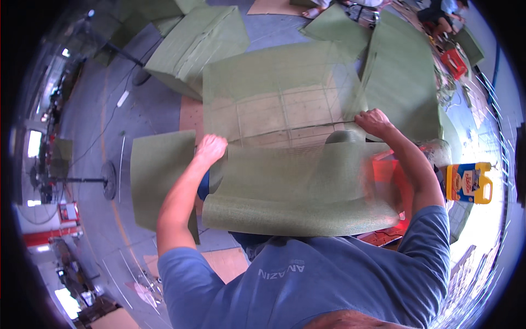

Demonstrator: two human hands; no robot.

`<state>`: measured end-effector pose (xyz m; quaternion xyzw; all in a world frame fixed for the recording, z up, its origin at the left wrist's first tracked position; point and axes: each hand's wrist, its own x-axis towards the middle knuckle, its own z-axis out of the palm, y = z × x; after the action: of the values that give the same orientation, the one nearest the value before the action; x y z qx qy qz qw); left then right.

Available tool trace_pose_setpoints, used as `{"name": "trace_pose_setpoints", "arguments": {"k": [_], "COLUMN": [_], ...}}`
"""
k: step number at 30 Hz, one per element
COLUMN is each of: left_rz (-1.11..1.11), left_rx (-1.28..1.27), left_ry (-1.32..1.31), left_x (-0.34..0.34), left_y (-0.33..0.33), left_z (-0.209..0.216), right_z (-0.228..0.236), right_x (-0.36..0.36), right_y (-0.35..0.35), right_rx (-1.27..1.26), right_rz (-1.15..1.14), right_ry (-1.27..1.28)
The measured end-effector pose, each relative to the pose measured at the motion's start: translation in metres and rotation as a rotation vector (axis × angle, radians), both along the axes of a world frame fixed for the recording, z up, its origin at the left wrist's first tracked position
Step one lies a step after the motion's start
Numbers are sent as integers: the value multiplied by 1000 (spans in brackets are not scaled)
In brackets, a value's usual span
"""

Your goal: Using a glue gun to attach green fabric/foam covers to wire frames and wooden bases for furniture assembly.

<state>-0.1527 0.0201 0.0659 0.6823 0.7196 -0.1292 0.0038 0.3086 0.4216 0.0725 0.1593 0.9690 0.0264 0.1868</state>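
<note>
I hold a wide sheet of green mesh netting [285, 82] stretched out in front of me, with tiled floor showing through its far half. My left hand [211, 149] is closed on the sheet's left edge. My right hand [373, 122] grips its right edge, a little higher. The near part of the netting curls down into a loose roll [298, 216] just above my blue shirt.
More green netting sheets and folded stacks lie around: one at the left [156, 175], a pile at the back left [200, 41], a large sheet at the right [402, 77]. A yellow-and-blue jug [468, 182] stands at the right. A red crate [453, 61] and another person [441, 13] are far back.
</note>
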Motion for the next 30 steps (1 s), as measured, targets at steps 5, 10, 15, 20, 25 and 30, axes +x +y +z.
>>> {"name": "trace_pose_setpoints", "arguments": {"k": [5, 10, 15, 20, 25, 30], "left_rz": [909, 1036, 1126, 973, 988, 1041], "left_rx": [351, 401, 360, 592, 789, 613], "left_ry": [-209, -700, -1158, -1512, -1382, -1505], "left_x": [22, -32, -20, -68, -81, -94], "left_y": [-57, -57, -33, 34, 92, 86], "left_z": [-6, -52, -14, 62, 80, 1], "right_z": [-28, -53, -31, 15, 43, -17], "right_x": [28, 31, 22, 13, -57, -12], "right_y": [-33, -10, 0, 93, 103, 70], "right_rx": [-124, -871, -744, -1074, -934, -834], "right_rz": [-634, -1077, -965, -865, -996, -1111], "right_ry": [711, 834, 726, 1059, 1159, 625]}}
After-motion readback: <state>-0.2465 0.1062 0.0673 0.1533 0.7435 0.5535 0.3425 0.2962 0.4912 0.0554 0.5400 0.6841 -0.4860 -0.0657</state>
